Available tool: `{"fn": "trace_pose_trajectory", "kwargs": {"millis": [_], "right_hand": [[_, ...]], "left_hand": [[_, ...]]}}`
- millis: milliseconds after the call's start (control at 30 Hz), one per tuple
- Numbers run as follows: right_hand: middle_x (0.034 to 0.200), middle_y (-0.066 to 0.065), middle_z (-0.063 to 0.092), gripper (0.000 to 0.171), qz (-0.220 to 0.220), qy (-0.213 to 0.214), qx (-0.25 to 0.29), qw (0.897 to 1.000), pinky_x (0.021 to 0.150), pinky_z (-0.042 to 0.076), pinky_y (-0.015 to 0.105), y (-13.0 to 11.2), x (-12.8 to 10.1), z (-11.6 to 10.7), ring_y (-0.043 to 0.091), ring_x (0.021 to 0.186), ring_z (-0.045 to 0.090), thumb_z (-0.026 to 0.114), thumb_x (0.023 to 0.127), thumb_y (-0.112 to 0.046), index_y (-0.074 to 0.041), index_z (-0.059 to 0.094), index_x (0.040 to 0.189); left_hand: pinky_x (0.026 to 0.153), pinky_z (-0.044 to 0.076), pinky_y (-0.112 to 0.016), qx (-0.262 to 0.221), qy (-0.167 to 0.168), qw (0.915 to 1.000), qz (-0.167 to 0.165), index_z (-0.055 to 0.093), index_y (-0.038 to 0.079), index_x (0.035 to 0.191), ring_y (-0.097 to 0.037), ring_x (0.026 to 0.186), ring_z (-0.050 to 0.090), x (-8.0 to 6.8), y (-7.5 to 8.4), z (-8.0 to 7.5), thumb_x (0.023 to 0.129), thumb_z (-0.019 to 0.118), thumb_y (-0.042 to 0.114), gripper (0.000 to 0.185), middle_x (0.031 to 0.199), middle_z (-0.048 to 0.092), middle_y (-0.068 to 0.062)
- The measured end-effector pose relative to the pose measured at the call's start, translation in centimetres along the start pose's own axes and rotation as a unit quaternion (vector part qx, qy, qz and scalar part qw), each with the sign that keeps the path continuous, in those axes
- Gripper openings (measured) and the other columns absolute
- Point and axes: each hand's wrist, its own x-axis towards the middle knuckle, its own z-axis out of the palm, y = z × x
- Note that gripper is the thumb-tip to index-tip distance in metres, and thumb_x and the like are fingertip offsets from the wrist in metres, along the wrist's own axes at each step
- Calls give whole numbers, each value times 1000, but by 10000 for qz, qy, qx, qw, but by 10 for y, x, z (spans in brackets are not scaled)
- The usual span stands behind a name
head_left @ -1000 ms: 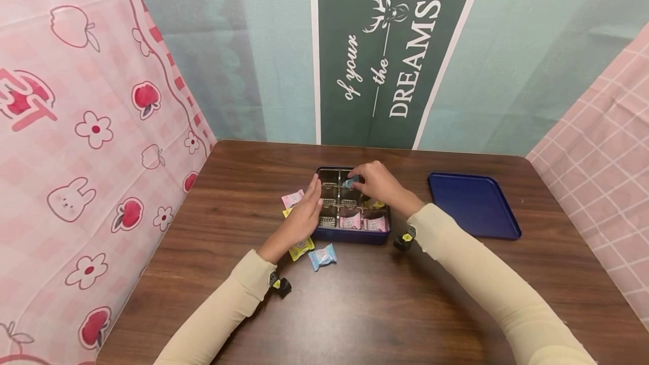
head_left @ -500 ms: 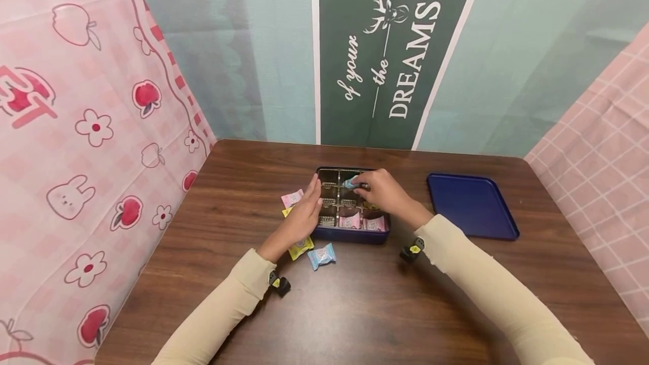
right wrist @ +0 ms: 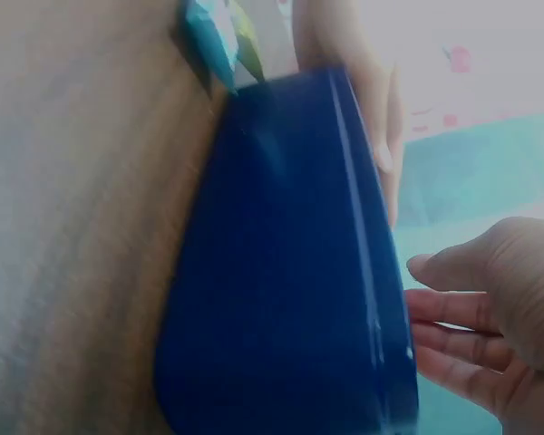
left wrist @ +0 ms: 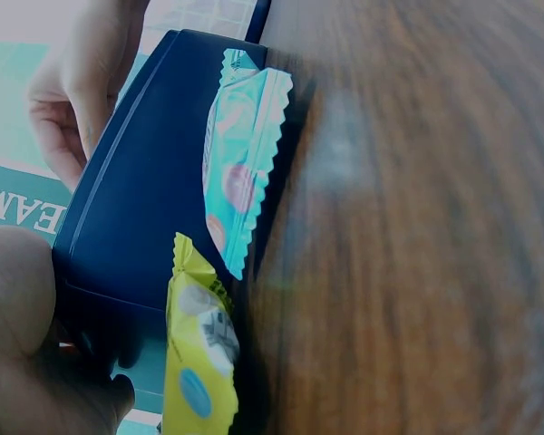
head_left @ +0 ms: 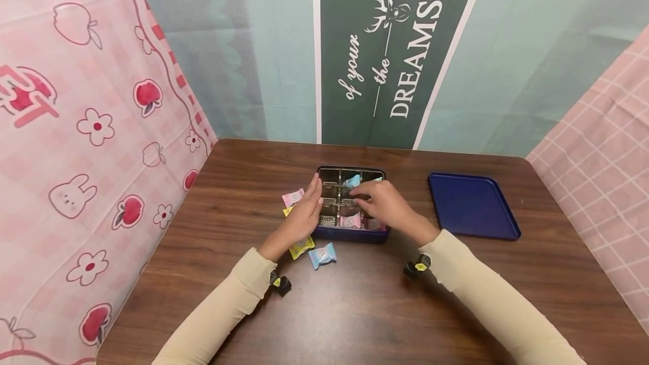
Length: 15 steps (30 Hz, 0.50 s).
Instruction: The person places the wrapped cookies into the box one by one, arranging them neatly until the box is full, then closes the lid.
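On a dark brown wooden table (head_left: 355,308) before teal and pink printed backdrops sits a dark blue rectangular tin with shiny metal compartments (head_left: 351,234). A light blue wrapped candy (head_left: 353,180) lies in its far middle compartment and a pink wrapped candy (head_left: 350,221) in its near row (other cells are partly hidden). The left hand (head_left: 302,217) rests flat-fingered against the tin's left wall; the right hand (head_left: 383,204) hovers over the compartments, fingers relaxed, holding nothing. A blue candy (head_left: 322,255) and a yellow candy (head_left: 301,248) lie beside the tin; a flat blue lid (head_left: 474,205) lies well apart.
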Motion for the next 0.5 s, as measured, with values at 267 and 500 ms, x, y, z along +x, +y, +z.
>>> {"fn": "trace_pose_trajectory", "kwargs": {"millis": [267,500], "right_hand": [[100,6,78,13,-310,69,-75,9995,84,59,41,-13,-10,5,21,94,73,78,90,-9,-5,80,102],[97,5,78,14,-234,207,79,9995,78,60,37,-18,-19,6,17,87,72,78,90,-9,-5,80,103]], "left_hand": [[120,27,-48,-42,-8,10000,-4,19,-9,157,-35,150,27,1,-1,0,111,35,14,54,169,7,-19],[120,27,-47,-25,-3,10000,-12,20,-8,158,-34,150,27,1,-2,1,111,34,13,53,169,7,-18]]}}
